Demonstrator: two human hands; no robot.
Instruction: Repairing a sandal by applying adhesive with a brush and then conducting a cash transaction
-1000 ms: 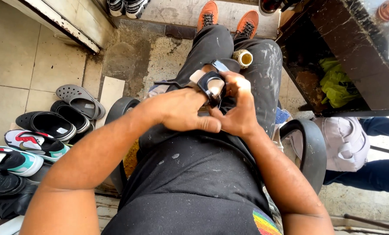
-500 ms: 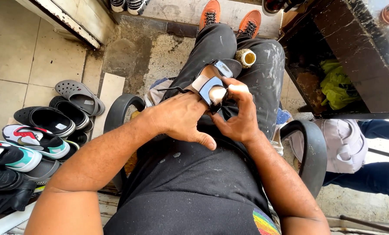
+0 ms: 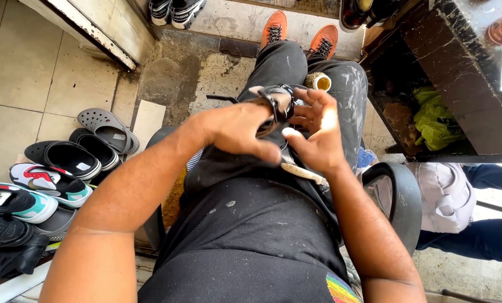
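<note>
I sit in a chair with my hands over my lap. My left hand [image 3: 237,130] grips a black strappy sandal [image 3: 274,101] and holds it above my thighs, straps turned away from me. Just to its right, my right hand [image 3: 317,137] has its fingers spread, fingertips close to the sandal and nothing in its grasp. A small round tin [image 3: 319,82] sits between my knees beyond the sandal. A pale stick [image 3: 302,171] lies across my lap under the right hand.
Several shoes and slippers [image 3: 65,163] lie on the floor at the left. A dark stone bench [image 3: 459,84] with a green bag [image 3: 433,120] under it stands at the right. Another person's white top and blue trousers [image 3: 475,224] are beside the chair arm [image 3: 400,196].
Both hands were closed together around the sandal. Now my right hand has let go and spread its fingers, while the left hand has turned and lifted the sandal.
</note>
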